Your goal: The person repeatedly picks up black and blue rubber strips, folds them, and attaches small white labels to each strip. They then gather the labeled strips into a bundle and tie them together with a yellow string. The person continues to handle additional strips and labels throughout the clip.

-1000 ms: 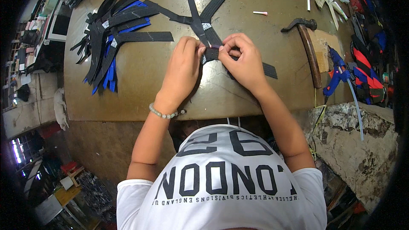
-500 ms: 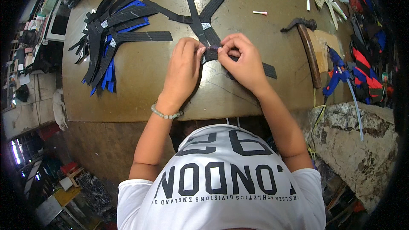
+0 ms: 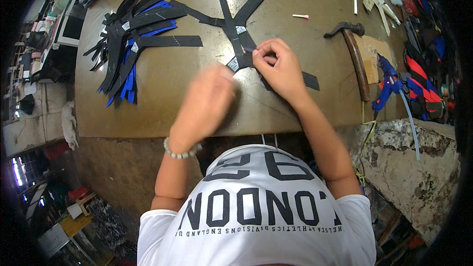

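Right fingers [image 3: 259, 60] pinch straps [image 3: 245, 60] between pile [image 3: 116, 44] and hammer [image 3: 355, 58].

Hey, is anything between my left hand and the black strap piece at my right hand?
Nothing visible stands between your left hand and the black strap piece; blur hides whether they touch.

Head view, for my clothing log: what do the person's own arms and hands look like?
The left hand, blurred, and the right hand look ungloved. A bracelet of pale round beads is worn on the left only. Short white sleeves leave both forearms bare.
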